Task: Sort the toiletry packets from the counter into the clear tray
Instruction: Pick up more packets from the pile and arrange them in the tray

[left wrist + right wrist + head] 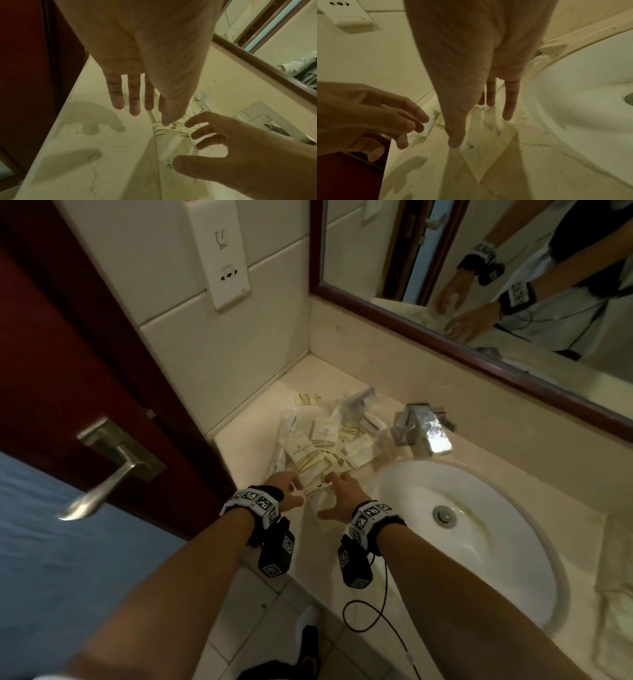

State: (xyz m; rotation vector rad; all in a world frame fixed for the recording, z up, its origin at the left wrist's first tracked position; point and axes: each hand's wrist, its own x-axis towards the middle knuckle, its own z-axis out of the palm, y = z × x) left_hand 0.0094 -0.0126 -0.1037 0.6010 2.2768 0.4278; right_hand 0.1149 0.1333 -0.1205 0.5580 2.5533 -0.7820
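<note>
A loose pile of cream toiletry packets (pixel 325 446) with gold stripes lies on the beige counter (pixel 253 419) left of the sink. A clear plastic shape (pixel 356 400) sits at the back of the pile; I cannot tell the tray's outline. My left hand (pixel 294 489) hovers at the pile's near edge with fingers straight, holding nothing (pixel 147 115). My right hand (pixel 337 491) is beside it, fingers spread over a flat cream packet (pixel 489 146), thumb tip touching or nearly touching it (pixel 481 129). The same packet (pixel 171 142) lies under the right hand in the left wrist view.
A white sink basin (pixel 479 525) and chrome faucet (pixel 424 429) lie to the right. A dark red door with a lever handle (pixel 113 470) stands close on the left. A framed mirror (pixel 479 285) and a wall socket panel (pixel 222 251) are behind. A folded towel (pixel 616 594) lies at the far right.
</note>
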